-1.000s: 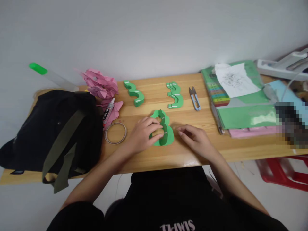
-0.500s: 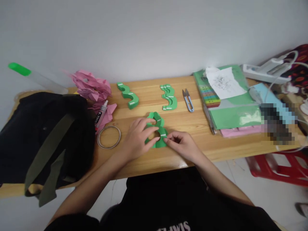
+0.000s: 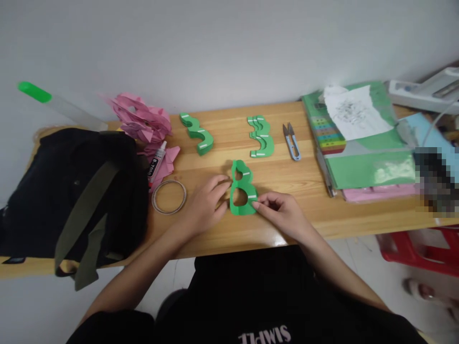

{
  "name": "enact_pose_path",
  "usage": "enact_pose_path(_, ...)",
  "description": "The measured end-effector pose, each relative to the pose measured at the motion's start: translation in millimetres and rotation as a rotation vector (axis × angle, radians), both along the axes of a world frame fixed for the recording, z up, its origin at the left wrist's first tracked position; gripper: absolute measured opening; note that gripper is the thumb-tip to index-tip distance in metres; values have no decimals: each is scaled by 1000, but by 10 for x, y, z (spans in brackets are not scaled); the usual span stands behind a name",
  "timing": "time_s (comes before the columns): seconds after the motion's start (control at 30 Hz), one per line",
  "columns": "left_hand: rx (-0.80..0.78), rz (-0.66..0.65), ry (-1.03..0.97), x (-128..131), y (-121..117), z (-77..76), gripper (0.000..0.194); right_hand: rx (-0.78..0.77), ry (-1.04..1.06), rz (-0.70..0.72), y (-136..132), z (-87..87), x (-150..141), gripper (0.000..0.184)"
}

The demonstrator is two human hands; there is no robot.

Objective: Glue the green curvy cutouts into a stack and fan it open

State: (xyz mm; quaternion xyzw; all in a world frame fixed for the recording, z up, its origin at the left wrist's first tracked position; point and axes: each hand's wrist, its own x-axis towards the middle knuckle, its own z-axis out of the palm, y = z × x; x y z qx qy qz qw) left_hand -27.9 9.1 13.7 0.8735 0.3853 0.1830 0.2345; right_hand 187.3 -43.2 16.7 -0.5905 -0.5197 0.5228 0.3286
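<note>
the right hand [image 3: 281, 214] pinches the green cutout [image 3: 244, 184] near mid-frame by its lower right edge, presumably to steady it; the left hand [image 3: 207, 203], loosely open, sits by its left edge, contact unclear. the cutout looks scalloped and creased, with two rounded holes and pale strips on its right half.

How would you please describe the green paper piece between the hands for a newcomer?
On the wooden table, look near the middle, between the left hand and right hand. The green paper piece there has two enclosed holes, unlike the green pieces behind it, which have open notches.
</note>
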Motion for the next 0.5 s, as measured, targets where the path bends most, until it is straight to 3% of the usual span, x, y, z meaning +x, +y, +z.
enact_pose_path(0.2,65,-72,68,131,-14,9,45,32,84,-47,19,-15,42,34)
enact_pose_path(0.5,184,-154,154,234,56,-168,58,63,44,-93,19,-37,59,28)
